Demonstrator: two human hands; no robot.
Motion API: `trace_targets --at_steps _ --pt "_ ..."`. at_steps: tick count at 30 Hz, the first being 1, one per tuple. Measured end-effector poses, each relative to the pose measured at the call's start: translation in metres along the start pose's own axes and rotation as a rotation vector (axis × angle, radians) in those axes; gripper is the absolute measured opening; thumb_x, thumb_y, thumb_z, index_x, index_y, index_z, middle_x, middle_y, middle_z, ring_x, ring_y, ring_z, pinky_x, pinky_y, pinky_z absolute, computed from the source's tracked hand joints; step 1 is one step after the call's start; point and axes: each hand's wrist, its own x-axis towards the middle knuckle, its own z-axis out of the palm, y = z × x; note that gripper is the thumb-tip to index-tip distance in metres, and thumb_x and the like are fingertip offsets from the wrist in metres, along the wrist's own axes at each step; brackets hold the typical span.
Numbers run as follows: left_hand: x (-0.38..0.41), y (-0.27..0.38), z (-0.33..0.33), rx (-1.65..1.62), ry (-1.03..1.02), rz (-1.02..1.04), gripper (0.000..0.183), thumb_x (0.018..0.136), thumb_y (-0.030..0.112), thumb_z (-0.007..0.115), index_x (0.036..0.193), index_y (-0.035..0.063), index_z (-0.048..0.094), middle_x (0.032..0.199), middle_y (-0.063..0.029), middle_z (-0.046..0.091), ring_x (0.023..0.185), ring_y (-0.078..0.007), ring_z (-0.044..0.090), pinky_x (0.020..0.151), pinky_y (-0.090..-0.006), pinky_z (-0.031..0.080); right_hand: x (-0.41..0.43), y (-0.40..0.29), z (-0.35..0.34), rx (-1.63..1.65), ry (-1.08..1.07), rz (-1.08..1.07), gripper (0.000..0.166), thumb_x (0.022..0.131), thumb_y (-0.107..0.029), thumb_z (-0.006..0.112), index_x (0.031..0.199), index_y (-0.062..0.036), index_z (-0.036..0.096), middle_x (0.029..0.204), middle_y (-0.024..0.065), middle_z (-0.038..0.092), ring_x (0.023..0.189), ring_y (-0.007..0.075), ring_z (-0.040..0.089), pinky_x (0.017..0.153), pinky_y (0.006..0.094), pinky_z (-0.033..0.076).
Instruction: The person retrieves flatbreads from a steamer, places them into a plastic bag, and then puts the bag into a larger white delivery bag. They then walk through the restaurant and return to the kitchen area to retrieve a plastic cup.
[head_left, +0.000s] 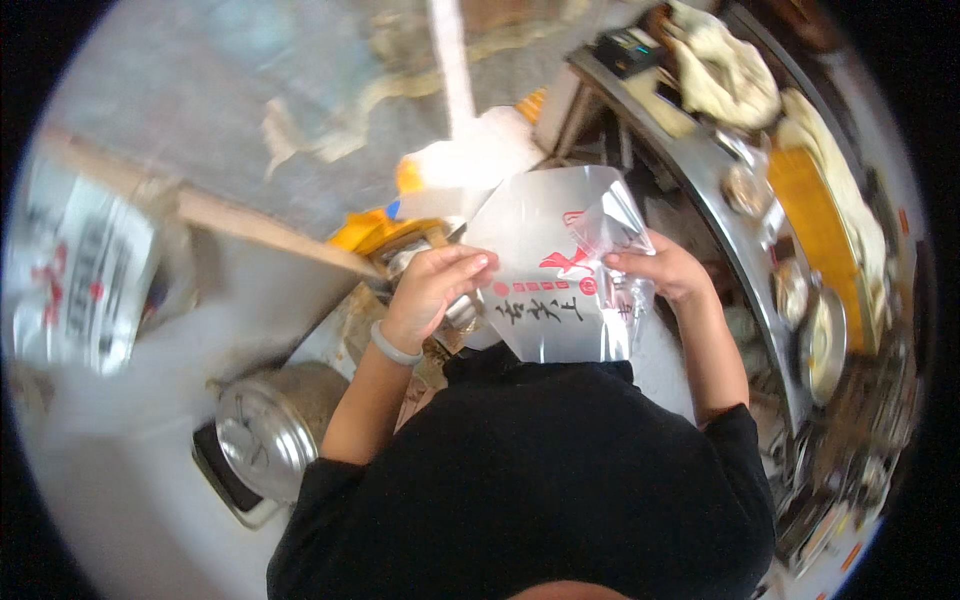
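Before my chest is a silvery plastic bag (536, 225) printed with red and black writing. My left hand (442, 285), with a pale bangle at the wrist, pinches the bag's left edge between thumb and fingers. On the other side my right hand (667, 266) grips the bag with the thumb on its front; the fingers behind are hidden. Around that thumb the film is wrinkled and folded over. Both hands hold the bag up in the air, above a cluttered area with yellow and white items.
A long metal-topped counter (712, 199) curves along the right, bearing a yellow board (814, 232), cream cloth (731, 71), a round dish (825, 349) and a black device (628, 51). At lower left stands a lidded metal pot (262, 439). Printed plastic packaging (82, 277) lies at far left.
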Motion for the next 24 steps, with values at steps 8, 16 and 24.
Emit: trace_targets --at_steps 8,16,24 --pt "0.073 -0.046 0.112 0.328 -0.025 0.043 0.01 0.078 0.006 0.059 0.078 -0.0039 0.061 0.07 -0.006 0.06 0.064 -0.0084 0.054 0.062 -0.0184 0.042 -0.05 0.042 -0.088 -0.682 1.098 -0.3 0.029 0.075 -0.028 0.06 0.094 -0.0066 0.058 0.076 0.008 0.061 0.062 0.0191 0.057 0.06 0.0295 0.046" --pt "0.154 -0.138 0.242 0.024 -0.09 -0.265 0.011 0.079 0.012 0.06 0.082 0.0015 0.058 0.079 -0.006 0.059 0.065 -0.0091 0.053 0.06 -0.0189 0.041 -0.083 0.074 -0.144 -0.237 0.637 -0.214 0.032 0.075 -0.028 0.061 0.1 -0.0082 0.06 0.073 0.0069 0.061 0.061 0.0139 0.057 0.058 0.0261 0.045" --pt "0.219 -0.193 0.308 0.738 -0.254 0.114 0.014 0.072 0.014 0.066 0.069 0.0011 0.059 0.061 -0.0047 0.057 0.053 -0.0129 0.052 0.05 -0.0267 0.039 -0.106 0.103 -0.234 0.24 0.726 -0.127 0.017 0.083 -0.012 0.05 0.09 0.0003 0.059 0.079 0.0055 0.059 0.071 0.0163 0.058 0.063 0.0255 0.046"
